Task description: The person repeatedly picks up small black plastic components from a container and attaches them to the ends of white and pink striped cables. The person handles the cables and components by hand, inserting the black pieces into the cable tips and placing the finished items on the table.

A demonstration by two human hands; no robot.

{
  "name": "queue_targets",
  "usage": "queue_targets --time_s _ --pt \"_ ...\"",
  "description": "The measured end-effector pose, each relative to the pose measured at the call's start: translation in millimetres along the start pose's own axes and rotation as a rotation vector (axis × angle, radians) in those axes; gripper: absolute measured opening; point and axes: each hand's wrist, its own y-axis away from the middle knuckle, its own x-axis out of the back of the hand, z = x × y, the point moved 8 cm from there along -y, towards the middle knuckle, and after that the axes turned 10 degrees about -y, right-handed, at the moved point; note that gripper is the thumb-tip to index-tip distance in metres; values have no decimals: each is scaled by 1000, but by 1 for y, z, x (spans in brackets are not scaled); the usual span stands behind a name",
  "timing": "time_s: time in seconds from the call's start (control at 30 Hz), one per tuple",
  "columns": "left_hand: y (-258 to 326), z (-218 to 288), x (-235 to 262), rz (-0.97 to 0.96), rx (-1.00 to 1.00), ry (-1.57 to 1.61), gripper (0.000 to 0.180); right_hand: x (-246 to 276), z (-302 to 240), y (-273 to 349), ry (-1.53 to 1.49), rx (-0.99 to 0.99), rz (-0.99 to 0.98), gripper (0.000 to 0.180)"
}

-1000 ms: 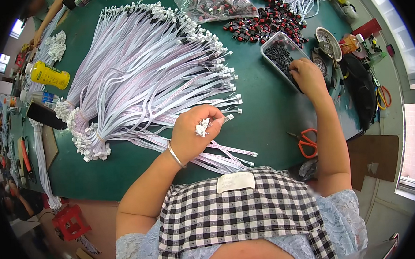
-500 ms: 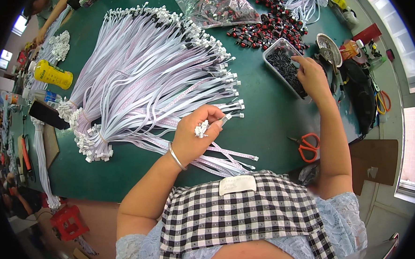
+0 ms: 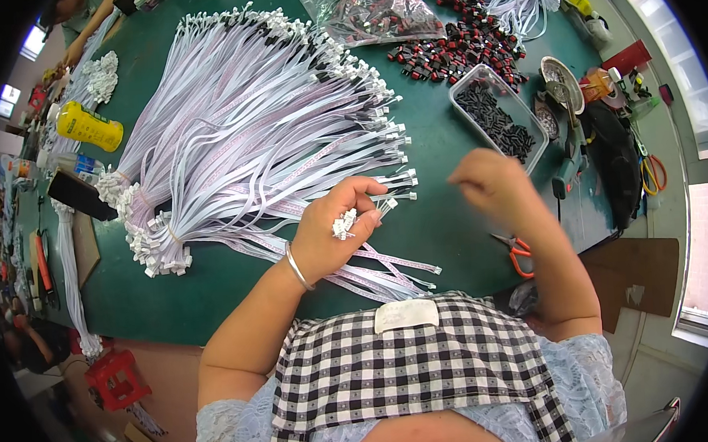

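Note:
My left hand point(image 3: 328, 232) is curled around several small white connectors point(image 3: 344, 224), and a connector end point(image 3: 387, 206) pokes out between thumb and forefinger. Under and behind it spreads a large fan of white ribbon cables point(image 3: 237, 123) with white plugs at their ends. My right hand point(image 3: 492, 183) hangs over the table between the cables and a clear plastic box point(image 3: 544, 151). Its thumb and fingers are pinched together; motion blurs whatever they hold. Short black tube pieces point(image 3: 494, 117) lie in the box.
Orange-handled scissors point(image 3: 521, 259) lie by the front edge, partly behind my right forearm. Red and black parts point(image 3: 461, 51) are heaped behind the box, beside a clear bag point(image 3: 371, 12). A yellow bottle point(image 3: 89, 127) and a dark phone point(image 3: 80, 194) are at the left.
My right hand has come out of the box of black tube pieces and moved left and nearer, with its fingers pinched. My left hand has hardly moved.

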Motion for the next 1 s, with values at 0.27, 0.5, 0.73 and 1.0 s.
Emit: queue_targets --time_s 0.27,0.5,0.73,1.0 --pt "0 8 1 -5 38 41 29 -20 7 8 69 -10 -40 11" --pt "0 3 2 -18 131 -16 14 -21 -22 1 -897 -234 241 14" --pt "1 1 0 4 62 39 12 -61 -23 5 -970 -313 379 12" --pt "1 0 1 9 62 27 12 -66 -18 2 -991 -326 378 11"
